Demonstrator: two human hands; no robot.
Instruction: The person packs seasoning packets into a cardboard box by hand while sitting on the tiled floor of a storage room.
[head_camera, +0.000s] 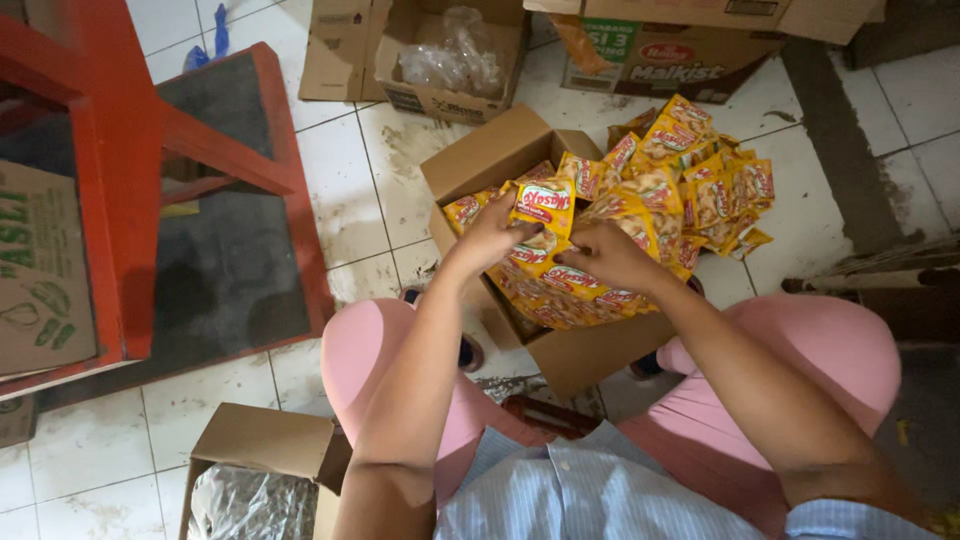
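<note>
The person sits over an open cardboard box (560, 350) on the tiled floor (340, 200), the left hand (492, 232) pinching the top of a yellow sachet strip (540, 215) and the right hand (605, 255) closed over the sachets just beside it. I'd judge the sorting about midway: a loose heap of sachets (700, 175) lies outside past the box's far edge, while plenty remain packed inside.

White tiled floor (350, 200), stained: open brown cardboard box of yellow sachets (580, 350), heap of yellow sachets (715, 180), further cardboard boxes (440, 60), red wooden frame (290, 180).
</note>
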